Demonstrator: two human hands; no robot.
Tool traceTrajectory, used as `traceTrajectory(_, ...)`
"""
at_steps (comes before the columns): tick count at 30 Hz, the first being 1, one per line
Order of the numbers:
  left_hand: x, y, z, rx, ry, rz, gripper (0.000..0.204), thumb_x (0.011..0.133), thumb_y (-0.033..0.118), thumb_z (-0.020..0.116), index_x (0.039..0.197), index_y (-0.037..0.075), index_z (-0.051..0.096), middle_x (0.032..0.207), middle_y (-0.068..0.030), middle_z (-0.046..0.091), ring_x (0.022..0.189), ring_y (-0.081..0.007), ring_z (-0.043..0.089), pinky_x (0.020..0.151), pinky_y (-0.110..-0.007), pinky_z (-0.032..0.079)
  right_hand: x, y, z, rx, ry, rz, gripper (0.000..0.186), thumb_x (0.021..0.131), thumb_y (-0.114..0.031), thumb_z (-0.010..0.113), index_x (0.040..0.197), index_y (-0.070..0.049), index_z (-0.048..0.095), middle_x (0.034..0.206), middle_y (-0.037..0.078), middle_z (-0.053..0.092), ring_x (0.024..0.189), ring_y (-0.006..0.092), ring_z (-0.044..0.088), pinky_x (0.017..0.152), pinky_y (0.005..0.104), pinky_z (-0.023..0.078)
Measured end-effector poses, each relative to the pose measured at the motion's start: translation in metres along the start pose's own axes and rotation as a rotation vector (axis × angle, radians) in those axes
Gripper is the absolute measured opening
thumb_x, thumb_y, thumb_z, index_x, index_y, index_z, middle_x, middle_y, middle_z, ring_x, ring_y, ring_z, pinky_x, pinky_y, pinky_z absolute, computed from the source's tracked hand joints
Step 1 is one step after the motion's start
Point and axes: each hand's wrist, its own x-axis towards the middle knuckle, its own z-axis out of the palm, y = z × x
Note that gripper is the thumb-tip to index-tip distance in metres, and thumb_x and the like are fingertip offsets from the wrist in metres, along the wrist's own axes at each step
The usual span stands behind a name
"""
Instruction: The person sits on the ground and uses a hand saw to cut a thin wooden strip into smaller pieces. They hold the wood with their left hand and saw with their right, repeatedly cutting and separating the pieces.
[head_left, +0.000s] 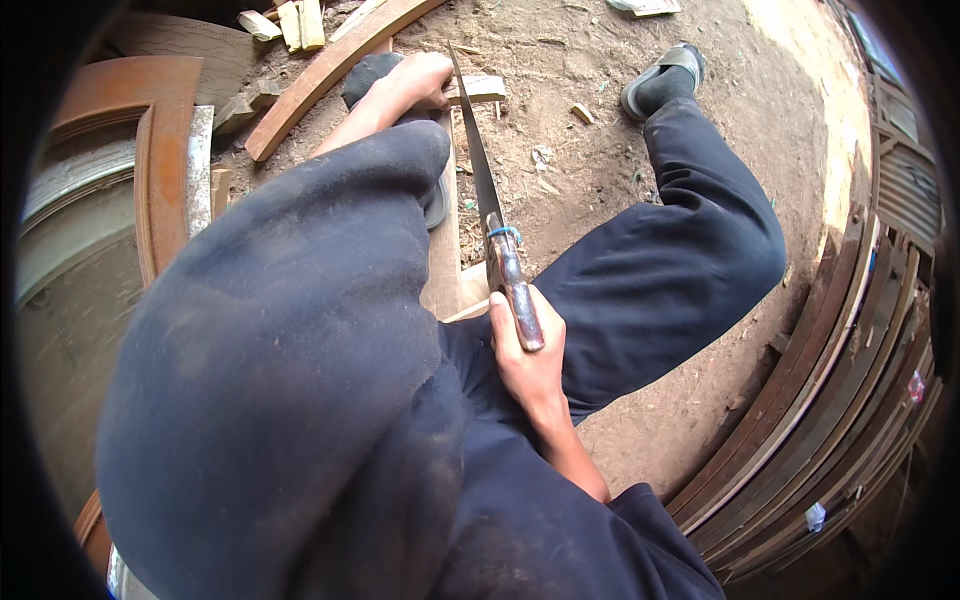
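My right hand [525,365] grips the handle of a hand saw [480,160], which has blue binding near the blade and points away from me. At the far end of the blade, my left hand [420,82] is curled closed beside a short pale wood block [478,88]; what its fingers hold is hidden. A long board [443,270] runs under the saw, between my legs, with my left foot in a sandal [434,208] against it, partly hidden by my knee.
Wooden door frames [160,170] stand at left, with a curved-looking beam [310,90] and offcuts [290,25] above. My right sandalled foot [660,85] rests on the dirt ground [590,160]. Stacked dark planks [800,400] line the right side.
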Motion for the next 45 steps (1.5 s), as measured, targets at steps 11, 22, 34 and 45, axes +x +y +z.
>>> traceTrajectory(11,0.002,0.001,-0.006,-0.035,-0.048,-0.053,0.037,0.057,0.024,0.079,0.082,0.0,0.068,0.087,-0.0204,0.066,0.089,-0.0365,0.065,0.078,-0.042,0.052,-0.007,0.005,0.004,-0.122,-0.019,-0.076,0.015,0.088,-0.005,0.061,0.076,0.001,0.053,0.054,0.007,0.05,0.049,0.0078,0.046,0.047,0.0283,0.04)
traceTrajectory(22,0.003,0.005,-0.006,-0.038,-0.042,-0.013,0.033,0.059,0.021,0.078,0.081,-0.001,0.069,0.086,-0.0215,0.066,0.086,-0.0365,0.065,0.077,-0.042,0.053,0.011,0.005,0.008,-0.072,-0.022,-0.044,0.015,0.09,-0.007,0.058,0.078,0.0,0.052,0.062,0.0,0.043,0.058,0.0064,0.036,0.05,0.0269,0.034)
traceTrajectory(34,0.002,-0.003,0.005,0.006,0.015,0.039,0.029,0.061,0.015,0.075,0.081,-0.003,0.065,0.086,-0.0224,0.065,0.087,-0.0387,0.063,0.079,-0.043,0.052,0.015,0.015,0.011,-0.118,0.015,-0.156,0.017,0.088,-0.004,0.06,0.074,0.0,0.051,0.052,0.007,0.047,0.045,0.0096,0.045,0.044,0.0296,0.037)
traceTrajectory(45,0.002,0.003,-0.01,0.044,-0.066,-0.012,0.032,0.062,0.02,0.076,0.086,-0.001,0.068,0.088,-0.022,0.066,0.088,-0.0367,0.065,0.079,-0.042,0.053,0.034,0.022,0.007,-0.115,0.001,-0.145,0.014,0.089,-0.008,0.06,0.079,0.001,0.054,0.059,0.003,0.045,0.054,0.0082,0.04,0.049,0.0276,0.036)
